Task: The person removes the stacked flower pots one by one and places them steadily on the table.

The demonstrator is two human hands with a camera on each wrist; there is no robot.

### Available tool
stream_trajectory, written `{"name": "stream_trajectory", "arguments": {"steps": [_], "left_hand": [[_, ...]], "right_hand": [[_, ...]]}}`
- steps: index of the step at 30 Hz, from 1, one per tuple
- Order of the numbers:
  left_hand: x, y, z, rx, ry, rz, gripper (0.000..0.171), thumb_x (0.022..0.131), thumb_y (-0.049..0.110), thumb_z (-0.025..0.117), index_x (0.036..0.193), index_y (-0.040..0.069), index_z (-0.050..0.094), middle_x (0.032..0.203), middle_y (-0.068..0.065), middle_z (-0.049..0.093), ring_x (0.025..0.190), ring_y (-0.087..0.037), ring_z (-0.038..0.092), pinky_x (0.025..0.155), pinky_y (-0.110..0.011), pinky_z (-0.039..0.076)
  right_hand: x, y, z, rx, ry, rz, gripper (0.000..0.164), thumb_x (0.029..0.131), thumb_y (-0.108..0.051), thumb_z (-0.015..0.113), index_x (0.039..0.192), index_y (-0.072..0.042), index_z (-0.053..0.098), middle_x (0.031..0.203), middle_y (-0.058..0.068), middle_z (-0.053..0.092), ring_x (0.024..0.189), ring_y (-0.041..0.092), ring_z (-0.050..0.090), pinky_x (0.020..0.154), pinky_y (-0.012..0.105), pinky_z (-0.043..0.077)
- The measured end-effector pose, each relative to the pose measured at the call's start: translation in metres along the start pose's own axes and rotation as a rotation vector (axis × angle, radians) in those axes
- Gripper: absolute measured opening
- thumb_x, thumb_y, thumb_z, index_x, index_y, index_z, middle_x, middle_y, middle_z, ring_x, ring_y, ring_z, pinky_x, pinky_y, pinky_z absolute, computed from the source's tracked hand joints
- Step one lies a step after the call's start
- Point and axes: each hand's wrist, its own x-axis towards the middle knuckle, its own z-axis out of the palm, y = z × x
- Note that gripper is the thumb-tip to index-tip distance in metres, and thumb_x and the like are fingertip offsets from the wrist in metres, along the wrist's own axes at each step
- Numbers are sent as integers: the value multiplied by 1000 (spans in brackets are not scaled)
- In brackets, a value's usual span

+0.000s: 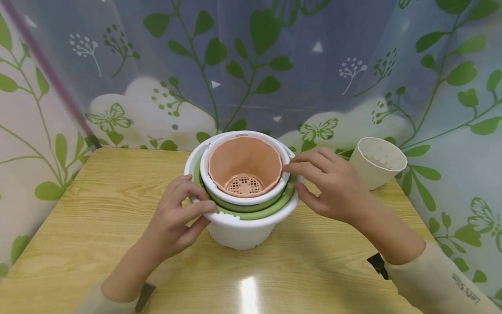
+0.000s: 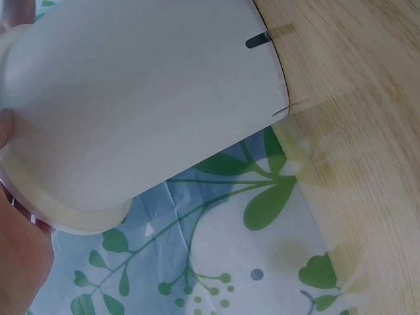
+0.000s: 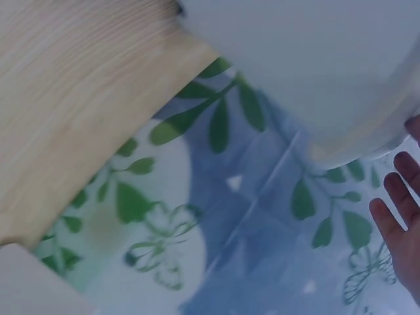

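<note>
A stack of nested plant pots stands upright on the table. The outermost is a large white pot with a wide rim; inside it sit a green pot, a smaller white pot and an orange pot with a perforated bottom. My left hand grips the large white pot's rim at the near left; the left wrist view shows that pot's wall. On the right side of the stack is my right hand, its fingers loosely spread by the rims. The right wrist view shows fingers extended beside the large pot.
A cream pot stands apart at the table's back right. The wooden table meets a leaf-printed curtain at the back and sides.
</note>
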Motion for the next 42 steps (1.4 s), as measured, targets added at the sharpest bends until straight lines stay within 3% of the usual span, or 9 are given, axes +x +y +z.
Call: {"name": "stream_trajectory", "arguments": {"steps": [7,14,18,27,35,42], "left_hand": [[0,0,0,-1,-2,-3,21,100,30,60,89,15,70,94,-7,57,91,-28,51,110,-52,38],[1,0,0,-2,3,4,21,100,29,60,89,15,70,94,-7,57,90,-28,50,110,-51,38],[1,0,0,-8,7,6,20,100,29,60,90,15,70,94,-7,58,90,-28,50,111,-51,38],[1,0,0,-5,19,16,20,100,28,60,89,15,70,93,-8,58,89,-27,50,110,-52,39],[2,0,0,-2,13,15,20,100,28,60,90,15,70,93,-8,58,89,-27,50,109,-53,39],[2,0,0,5,19,18,20,100,29,60,89,15,70,93,-8,58,89,-27,51,108,-53,40]], "right_hand": [[23,-16,1,64,-74,-106,35,83,-21,73,117,-15,69,118,4,66,107,24,61,84,37,58],[36,-24,4,111,-310,-138,41,91,-30,70,131,-21,64,127,-3,66,117,18,60,98,38,53],[41,-25,5,129,-390,-129,43,94,-33,68,135,-21,62,128,-7,66,115,15,61,100,37,52],[50,-28,6,119,-464,-96,41,97,-38,63,136,-27,61,115,-9,70,103,14,63,91,37,55],[53,-30,5,121,-486,-82,30,99,-34,61,127,-25,67,109,-12,69,100,12,64,90,36,55],[52,-32,4,125,-452,-53,29,96,-34,66,123,-24,67,106,-9,69,98,12,64,87,37,56]]}}
